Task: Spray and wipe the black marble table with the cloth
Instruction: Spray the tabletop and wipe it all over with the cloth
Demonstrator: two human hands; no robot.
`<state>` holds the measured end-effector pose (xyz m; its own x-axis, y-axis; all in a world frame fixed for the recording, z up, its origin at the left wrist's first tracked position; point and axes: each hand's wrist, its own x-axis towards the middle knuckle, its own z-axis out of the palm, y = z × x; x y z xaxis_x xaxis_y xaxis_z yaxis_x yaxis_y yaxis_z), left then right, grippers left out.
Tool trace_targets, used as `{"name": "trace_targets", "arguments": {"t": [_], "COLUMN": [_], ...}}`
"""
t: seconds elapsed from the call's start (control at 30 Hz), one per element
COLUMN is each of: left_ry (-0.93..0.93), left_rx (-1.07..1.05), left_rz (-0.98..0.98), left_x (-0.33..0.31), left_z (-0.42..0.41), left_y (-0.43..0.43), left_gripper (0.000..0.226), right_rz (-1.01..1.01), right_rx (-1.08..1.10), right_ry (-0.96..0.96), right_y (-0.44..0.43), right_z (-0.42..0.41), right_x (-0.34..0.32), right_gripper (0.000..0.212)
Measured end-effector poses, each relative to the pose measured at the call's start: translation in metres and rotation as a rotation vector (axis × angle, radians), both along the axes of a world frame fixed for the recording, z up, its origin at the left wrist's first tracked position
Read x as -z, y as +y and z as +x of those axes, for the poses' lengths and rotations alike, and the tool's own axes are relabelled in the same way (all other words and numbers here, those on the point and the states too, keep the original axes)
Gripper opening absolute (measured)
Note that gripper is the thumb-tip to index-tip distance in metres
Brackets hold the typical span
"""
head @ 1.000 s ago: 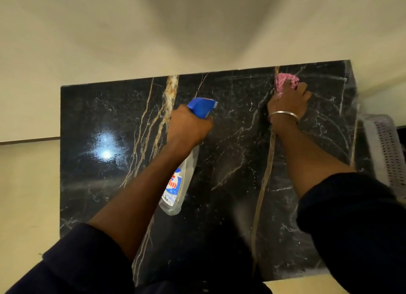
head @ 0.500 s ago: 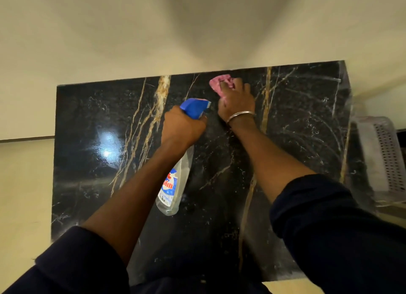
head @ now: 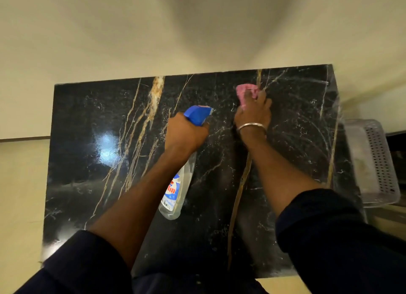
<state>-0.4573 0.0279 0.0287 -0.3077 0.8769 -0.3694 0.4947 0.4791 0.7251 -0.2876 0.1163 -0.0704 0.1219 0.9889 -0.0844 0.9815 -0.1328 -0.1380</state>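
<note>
The black marble table (head: 92,183), veined in gold and white, fills the middle of the view. My right hand (head: 252,113), with a metal bangle at the wrist, presses a crumpled pink cloth (head: 247,91) onto the marble near its far edge, right of centre. My left hand (head: 186,132) grips the neck of a clear spray bottle (head: 175,190) with a blue trigger head (head: 197,114). The bottle hangs down over the table's middle, nozzle pointing toward the cloth. Faint curved wipe streaks show on the table's right part.
Cream walls meet in a corner behind the table. A pale perforated plastic basket (head: 377,162) stands against the table's right side. Light floor lies to the left and along the near edge. A lamp's glare spots the marble at the left.
My right hand with the cloth swept left from the far right to the centre, then came partly back to the right. My left hand and the bottle stayed nearly still.
</note>
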Motion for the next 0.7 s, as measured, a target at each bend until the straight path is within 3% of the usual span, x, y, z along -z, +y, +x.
{"name": "trace_targets", "arguments": {"t": [0.13,0.23,0.37,0.5,0.7], "left_ry": [0.021,0.028,0.019,0.033,0.006], "left_rx": [-0.007,0.000,0.021,0.070,0.054], "left_rz": [0.024,0.028,0.017,0.050,0.027], "left_x": [-0.006,-0.009,-0.009,-0.011,-0.008], "left_z": [0.009,0.013,0.015,0.022,0.026], "left_y": [-0.005,-0.009,-0.016,-0.024,-0.042], "left_gripper": [0.017,0.023,0.020,0.019,0.027], "right_rz": [-0.022,-0.017,-0.038,0.016,0.008], "right_rx": [-0.261,-0.382,-0.240,-0.008,0.123], "right_ry": [0.085,0.094,0.025,0.012,0.042], "right_y": [-0.040,-0.049,-0.044,-0.043,-0.070], "right_z": [-0.059,-0.046,0.023,0.091,0.061], "right_x": [-0.003,0.003,0.002,-0.003,-0.005], "right_gripper": [0.048,0.043,0.057,0.051,0.050]}}
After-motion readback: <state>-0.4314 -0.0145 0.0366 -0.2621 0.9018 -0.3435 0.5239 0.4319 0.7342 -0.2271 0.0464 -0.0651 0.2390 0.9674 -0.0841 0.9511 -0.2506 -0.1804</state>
